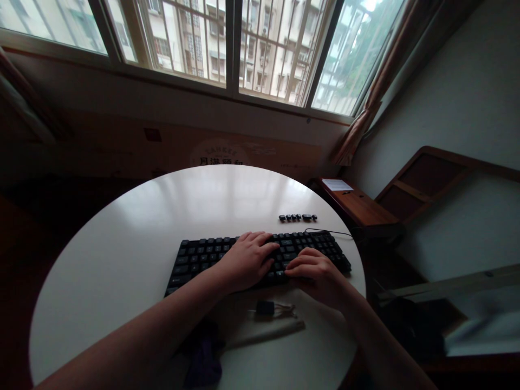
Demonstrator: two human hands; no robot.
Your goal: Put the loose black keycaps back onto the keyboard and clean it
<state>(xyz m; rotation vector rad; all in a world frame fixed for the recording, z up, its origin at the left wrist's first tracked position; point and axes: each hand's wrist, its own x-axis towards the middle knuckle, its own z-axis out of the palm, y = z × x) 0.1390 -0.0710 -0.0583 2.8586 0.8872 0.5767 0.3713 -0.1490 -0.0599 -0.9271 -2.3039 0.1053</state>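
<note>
A black keyboard lies on the white round table. Across its middle rests my left hand, palm down, the fingers stretched over the keys and the thumb apart. My right hand is at the keyboard's near edge, right of the left hand. Its fingers are bent close together, fingertips on the near-row keys; the thumb is mostly hidden, and whatever may be between the fingertips cannot be made out. Behind the keyboard, several loose black keycaps stand in a row.
Nearer me on the table lie a small dark tool with wire prongs, a pale strip and a purple cloth. The keyboard cable runs off right. A wooden side table stands beyond, below the barred window.
</note>
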